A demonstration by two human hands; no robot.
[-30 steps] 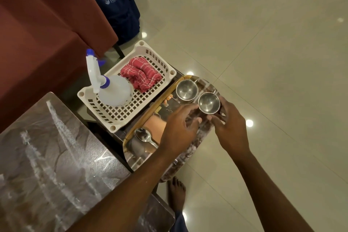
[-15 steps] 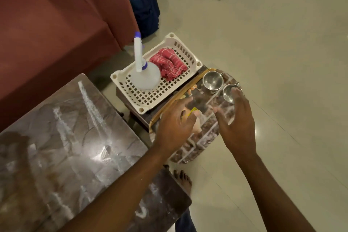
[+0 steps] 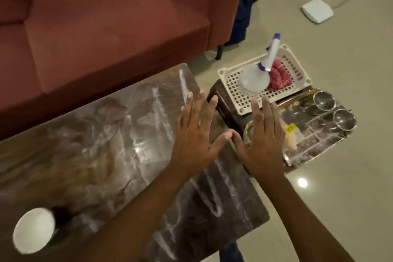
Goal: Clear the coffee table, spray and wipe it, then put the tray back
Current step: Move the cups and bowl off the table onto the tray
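The dark marble coffee table [image 3: 110,138] fills the lower left, with a white cup [image 3: 34,229] on its near left corner. My left hand [image 3: 195,134] hovers open over the table's right end. Beside it, my right hand [image 3: 261,140] is open, fingers spread, above the gap next to the tray. The patterned tray [image 3: 319,142] sits on a low stool to the right and carries two steel cups [image 3: 323,101] [image 3: 344,119] and a wrapped item with a yellow label [image 3: 291,128]. A white basket [image 3: 297,70] behind it holds a spray bottle [image 3: 257,76] and a red cloth [image 3: 278,77].
A maroon sofa [image 3: 106,23] runs along the far side of the table. A dark blue bag [image 3: 244,6] leans at the sofa's end. A white box with a cable [image 3: 316,10] lies on the tiled floor at the upper right.
Both hands have let go of the tray and cups and drawn back left toward the coffee table. The view has swung left, bringing the white cup into sight.
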